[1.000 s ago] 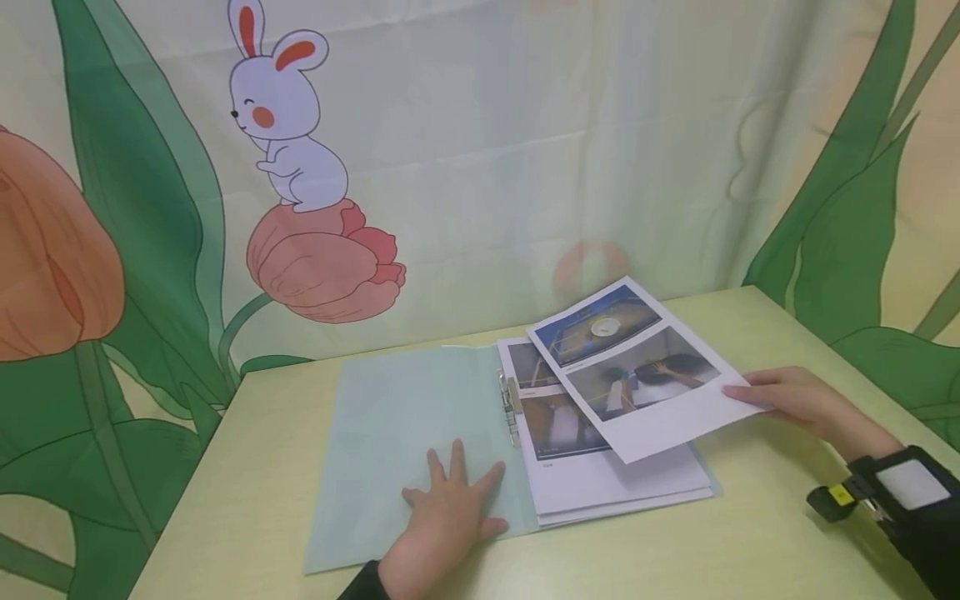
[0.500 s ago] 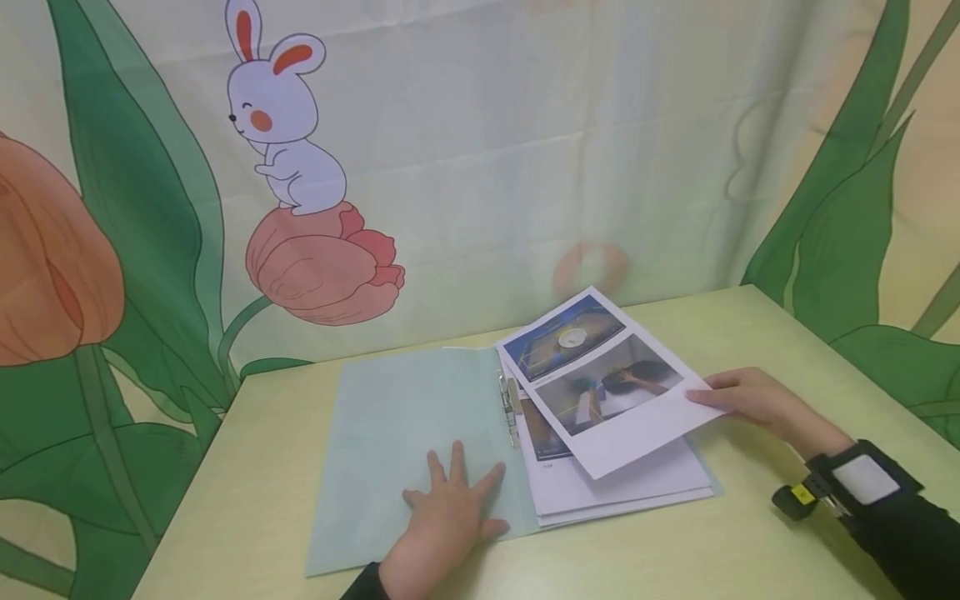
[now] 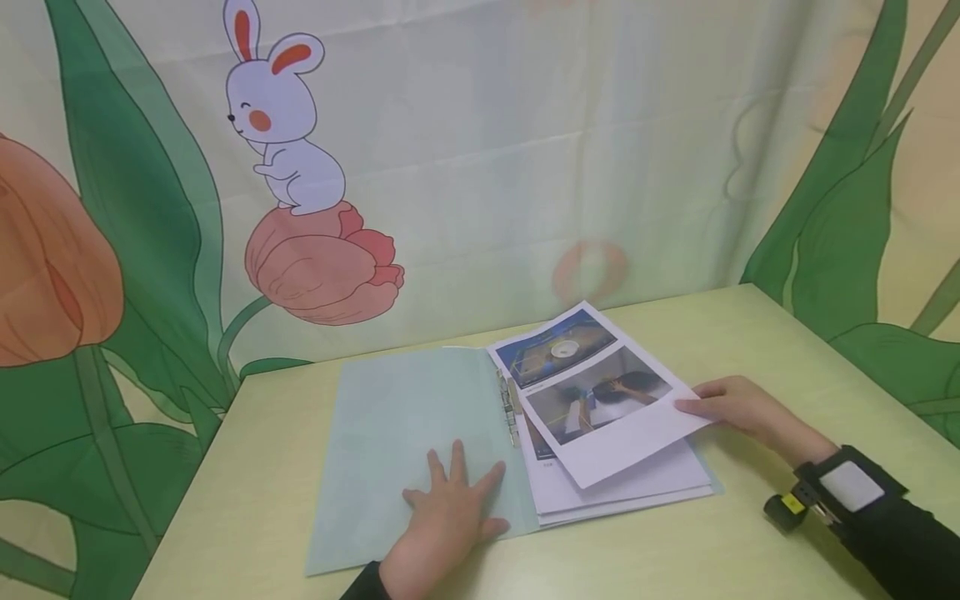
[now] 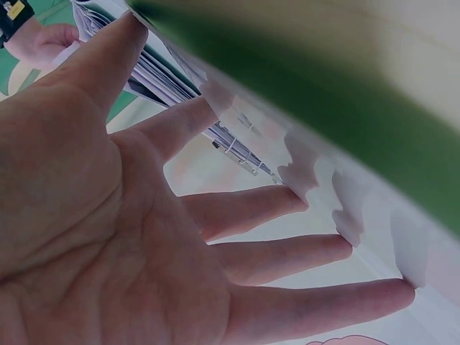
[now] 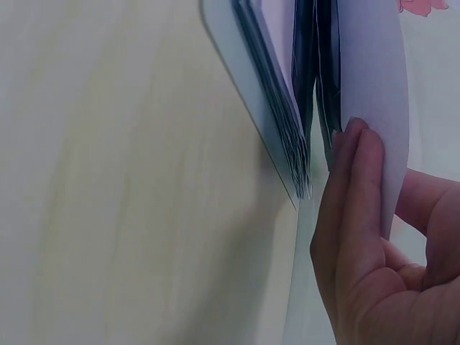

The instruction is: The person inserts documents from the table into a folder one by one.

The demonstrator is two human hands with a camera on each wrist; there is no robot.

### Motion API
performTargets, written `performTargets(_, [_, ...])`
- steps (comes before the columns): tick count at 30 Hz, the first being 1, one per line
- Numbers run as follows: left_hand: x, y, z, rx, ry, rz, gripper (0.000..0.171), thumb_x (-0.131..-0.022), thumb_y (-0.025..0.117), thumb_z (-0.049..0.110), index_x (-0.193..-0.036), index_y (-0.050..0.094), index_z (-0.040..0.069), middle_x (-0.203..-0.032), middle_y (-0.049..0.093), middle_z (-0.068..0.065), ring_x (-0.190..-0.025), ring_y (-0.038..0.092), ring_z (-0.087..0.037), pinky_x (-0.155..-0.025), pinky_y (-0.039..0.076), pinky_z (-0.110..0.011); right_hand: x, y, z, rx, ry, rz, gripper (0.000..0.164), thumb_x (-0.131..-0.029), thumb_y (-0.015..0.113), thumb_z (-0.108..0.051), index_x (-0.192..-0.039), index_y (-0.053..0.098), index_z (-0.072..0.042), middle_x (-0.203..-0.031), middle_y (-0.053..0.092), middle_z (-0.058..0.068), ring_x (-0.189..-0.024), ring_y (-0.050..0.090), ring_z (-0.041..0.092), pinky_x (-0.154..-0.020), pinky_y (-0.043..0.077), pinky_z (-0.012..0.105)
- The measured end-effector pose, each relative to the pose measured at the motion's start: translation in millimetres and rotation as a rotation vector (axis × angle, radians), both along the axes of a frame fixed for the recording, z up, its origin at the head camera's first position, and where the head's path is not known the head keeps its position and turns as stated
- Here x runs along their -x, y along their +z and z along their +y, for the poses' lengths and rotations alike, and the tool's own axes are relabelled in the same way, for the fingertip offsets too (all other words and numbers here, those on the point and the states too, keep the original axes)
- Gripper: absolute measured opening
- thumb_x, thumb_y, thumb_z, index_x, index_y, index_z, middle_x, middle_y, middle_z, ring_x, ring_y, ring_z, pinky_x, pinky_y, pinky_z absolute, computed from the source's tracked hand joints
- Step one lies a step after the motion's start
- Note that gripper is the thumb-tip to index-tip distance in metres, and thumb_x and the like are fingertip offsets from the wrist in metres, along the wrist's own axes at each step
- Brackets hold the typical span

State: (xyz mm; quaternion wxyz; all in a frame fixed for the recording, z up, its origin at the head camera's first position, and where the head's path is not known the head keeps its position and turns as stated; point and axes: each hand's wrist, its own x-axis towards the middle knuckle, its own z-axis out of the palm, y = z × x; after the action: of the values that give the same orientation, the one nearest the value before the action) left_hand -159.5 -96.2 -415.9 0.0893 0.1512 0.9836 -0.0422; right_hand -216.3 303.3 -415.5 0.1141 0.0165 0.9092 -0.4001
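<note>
A pale blue-green ring binder (image 3: 397, 417) lies spread wide on the table, its metal ring clip (image 3: 507, 408) along the spine. On its right half rests a stack of paper (image 3: 637, 492). My left hand (image 3: 450, 517) lies with spread fingers on the bare left cover; the left wrist view shows the fingertips touching it. At the right, my right hand (image 3: 742, 408) pinches the lower right corner of a sheet (image 3: 622, 450) with two printed photos. This sheet slants over the stack, its left edge near the clip. In the right wrist view, the sheet (image 5: 377, 65) stands between thumb and fingers, raised from the stack.
The light yellow table (image 3: 225, 492) reaches back to a curtain (image 3: 480, 167) printed with a rabbit, tulips and leaves. A black wrist device (image 3: 851, 487) sits on the right forearm.
My right hand has moved left and carried the sheet toward the ring clip, so that it covers more of the stack. My left hand has stayed where it was.
</note>
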Motion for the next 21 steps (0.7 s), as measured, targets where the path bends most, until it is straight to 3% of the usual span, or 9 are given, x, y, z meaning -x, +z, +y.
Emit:
performTargets(7, [-0.9, 1.2, -0.4, -0.002, -0.006, 0.006, 0.067, -0.083, 0.063, 0.065, -0.143, 0.048, 0.039, -0.152, 0.029, -0.022, -0.134, 0.029, -0.054, -0.078, 0.037, -0.074, -5.1, -4.7, -2.7, 0.056, 0.021, -0.014, 0.058, -0.094, 0.067, -0.032, -0.12, 0.057, 0.019, -0.102, 0.066, 0.016, -0.087, 0.059, 0.021, -0.072, 0.049, 0.03])
performTargets(14, [0.0, 2.4, 0.3, 0.007, -0.007, 0.004, 0.068, -0.083, 0.063, 0.065, -0.144, 0.047, 0.039, -0.152, 0.028, -0.022, -0.134, 0.029, -0.054, -0.078, 0.037, -0.074, -8.8, -5.1, -7.2, 0.01, 0.006, -0.043, 0.06, -0.092, 0.069, -0.035, -0.12, 0.058, 0.017, -0.104, 0.064, 0.016, -0.087, 0.057, 0.022, -0.071, 0.046, 0.028])
performTargets(21, [0.0, 3.2, 0.3, -0.002, -0.006, 0.004, 0.068, -0.083, 0.063, 0.065, -0.143, 0.048, 0.039, -0.152, 0.028, -0.022, -0.134, 0.029, -0.054, -0.078, 0.037, -0.074, -16.9, -2.2, -16.6, -0.005, 0.023, -0.041, 0.048, -0.09, 0.071, -0.034, -0.11, 0.066, 0.009, -0.085, 0.06, 0.005, -0.076, 0.052, 0.019, -0.063, 0.043, 0.027])
